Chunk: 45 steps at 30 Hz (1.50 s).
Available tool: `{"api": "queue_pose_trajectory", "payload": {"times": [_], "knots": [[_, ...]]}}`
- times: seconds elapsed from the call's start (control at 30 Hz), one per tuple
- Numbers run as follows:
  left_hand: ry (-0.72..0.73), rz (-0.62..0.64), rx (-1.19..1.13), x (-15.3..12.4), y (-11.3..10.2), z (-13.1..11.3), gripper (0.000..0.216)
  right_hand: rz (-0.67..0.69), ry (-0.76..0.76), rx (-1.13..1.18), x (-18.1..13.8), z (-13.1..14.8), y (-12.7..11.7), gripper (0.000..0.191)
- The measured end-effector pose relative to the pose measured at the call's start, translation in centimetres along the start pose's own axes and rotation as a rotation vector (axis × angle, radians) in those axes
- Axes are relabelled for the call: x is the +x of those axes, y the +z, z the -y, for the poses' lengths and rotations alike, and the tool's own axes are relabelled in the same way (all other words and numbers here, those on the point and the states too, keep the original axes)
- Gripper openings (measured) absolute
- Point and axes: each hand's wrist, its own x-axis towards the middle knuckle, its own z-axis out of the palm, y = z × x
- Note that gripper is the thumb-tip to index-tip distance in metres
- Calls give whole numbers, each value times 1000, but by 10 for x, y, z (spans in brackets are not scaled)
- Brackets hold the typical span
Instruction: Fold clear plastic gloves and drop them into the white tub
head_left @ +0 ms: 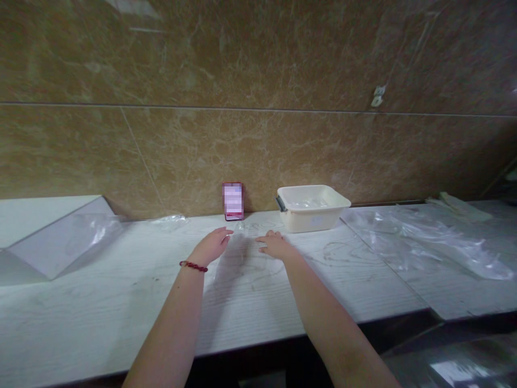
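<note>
Both my arms reach out over a white wood-grain table (100, 302). My left hand (210, 245), with a red bead bracelet on the wrist, lies palm down with fingers stretched out. My right hand (275, 244) also lies flat, fingers spread. Between and under the two hands is a thin clear plastic sheet or bag (245, 258), hard to make out against the table. Both hands press on it near its far end.
A phone (233, 201) leans upright against the brown marble wall just beyond my hands. A cream plastic tub (313, 206) stands to its right. Clear plastic sheets (424, 240) cover the table at right. A plastic-wrapped white board (60, 237) lies at left.
</note>
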Motion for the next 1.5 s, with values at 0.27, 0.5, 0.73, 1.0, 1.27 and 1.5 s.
{"api": "queue_pose_trajectory", "payload": {"times": [0.27, 0.5, 0.73, 1.0, 1.27, 1.5], "knots": [[3, 39, -50, -2, -14, 11, 40, -24, -176, -148, -41, 33, -31, 30], [112, 74, -180, -19, -3, 29, 39, -72, -481, -331, -104, 47, -10, 19], [-2, 81, -285, -30, -11, 34, 43, -97, -578, -214, -91, 32, 8, 16], [54, 268, -808, -35, -19, 30, 50, -196, -390, 286, -51, 38, -35, 11], [-41, 296, -971, -27, -4, 16, 54, -6, -12, 752, 27, 31, -43, 11], [-325, 22, -924, -4, 36, 13, 42, 14, 181, 706, 31, 5, -28, 30]]}}
